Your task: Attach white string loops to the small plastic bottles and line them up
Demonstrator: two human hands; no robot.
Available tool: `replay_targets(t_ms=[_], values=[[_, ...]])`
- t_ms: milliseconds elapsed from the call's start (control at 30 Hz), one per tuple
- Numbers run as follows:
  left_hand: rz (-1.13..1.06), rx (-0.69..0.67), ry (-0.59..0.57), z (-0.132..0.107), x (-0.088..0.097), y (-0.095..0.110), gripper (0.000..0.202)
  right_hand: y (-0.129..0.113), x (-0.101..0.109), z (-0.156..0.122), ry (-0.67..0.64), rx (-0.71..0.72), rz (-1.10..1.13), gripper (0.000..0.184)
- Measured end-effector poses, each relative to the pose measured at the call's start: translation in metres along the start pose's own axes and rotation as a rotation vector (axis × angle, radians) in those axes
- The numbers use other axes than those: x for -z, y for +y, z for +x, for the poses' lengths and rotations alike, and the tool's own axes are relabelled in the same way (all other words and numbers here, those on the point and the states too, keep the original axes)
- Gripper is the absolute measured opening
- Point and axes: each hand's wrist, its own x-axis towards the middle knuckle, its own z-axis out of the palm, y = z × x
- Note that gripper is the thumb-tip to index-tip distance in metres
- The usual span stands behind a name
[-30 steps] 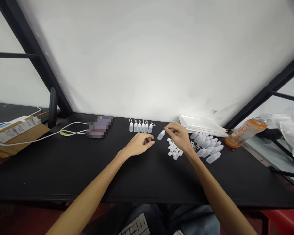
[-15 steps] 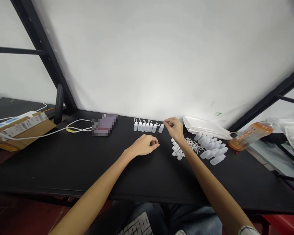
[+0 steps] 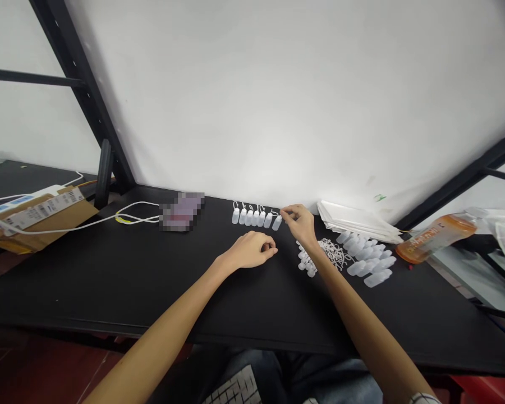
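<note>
As far as can be judged, done: six capped bottles (image 3: 249, 218), mid-frame. Pinched by the top in right hand (image 3: 302, 224), beside these: one tilted bottle (image 3: 276, 224). Seen in half-curled left hand (image 3: 251, 250): nothing. Seemingly remaining, frame right: loose caps (image 3: 308, 262), bare bottles (image 3: 365, 251).

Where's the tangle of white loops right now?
In the head view, the tangle of white loops lies right of centre on the black table, between the right forearm and the loose small bottles.
</note>
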Motion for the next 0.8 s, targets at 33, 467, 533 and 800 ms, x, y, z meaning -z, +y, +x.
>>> replay_targets(t_ms=[33, 467, 533, 800], values=[[0.003, 0.001, -0.002, 0.000, 0.000, 0.000, 0.026, 0.000, 0.001, 0.000, 0.005, -0.001, 0.008, 0.023], [0.043, 0.036, -0.035, -0.001, -0.001, 0.002, 0.029, 0.023, 0.138, 0.022, 0.004, -0.193, -0.385, 0.018], [0.056, 0.032, -0.035, -0.002, -0.001, 0.002, 0.029, 0.031, 0.164, 0.014, 0.041, -0.179, -0.462, 0.019], [0.138, -0.024, -0.030, -0.002, -0.010, 0.005, 0.030, 0.069, 0.194, -0.010, -0.180, -0.270, -0.684, 0.028]])
